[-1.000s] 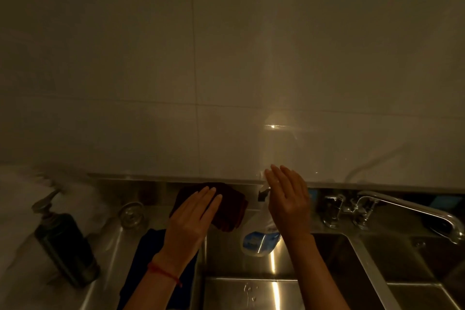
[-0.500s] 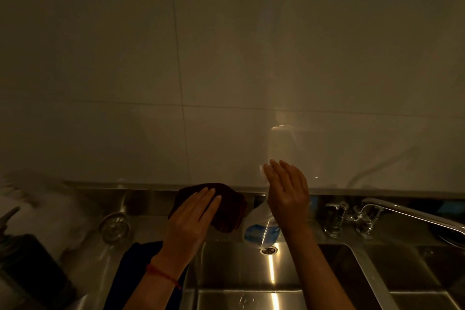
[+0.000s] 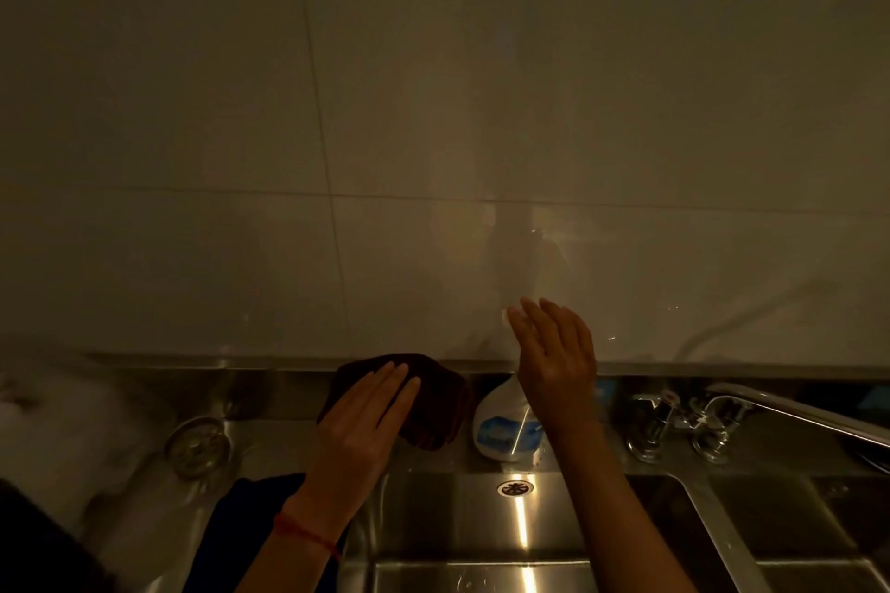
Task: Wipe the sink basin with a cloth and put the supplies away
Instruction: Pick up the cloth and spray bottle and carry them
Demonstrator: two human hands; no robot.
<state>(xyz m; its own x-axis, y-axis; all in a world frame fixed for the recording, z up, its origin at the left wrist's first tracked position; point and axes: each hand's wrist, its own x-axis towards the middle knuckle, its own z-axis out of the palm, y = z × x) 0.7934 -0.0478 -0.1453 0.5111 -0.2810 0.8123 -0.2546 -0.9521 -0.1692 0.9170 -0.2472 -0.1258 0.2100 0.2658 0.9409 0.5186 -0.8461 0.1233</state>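
The left hand (image 3: 361,424) lies flat, fingers straight and together, on the dark cloth (image 3: 424,400) on the ledge behind the sink basin (image 3: 481,539). The right hand (image 3: 554,361), fingers straight, hovers over the spray bottle (image 3: 503,431). Best to leave both supplies stable, clear of the basin edge.

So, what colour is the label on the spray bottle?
Blue, on the white spray bottle; head view.

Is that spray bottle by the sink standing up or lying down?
Standing, it seems: the spray bottle sits base-down on the ledge behind the basin, its top hidden behind the right hand.
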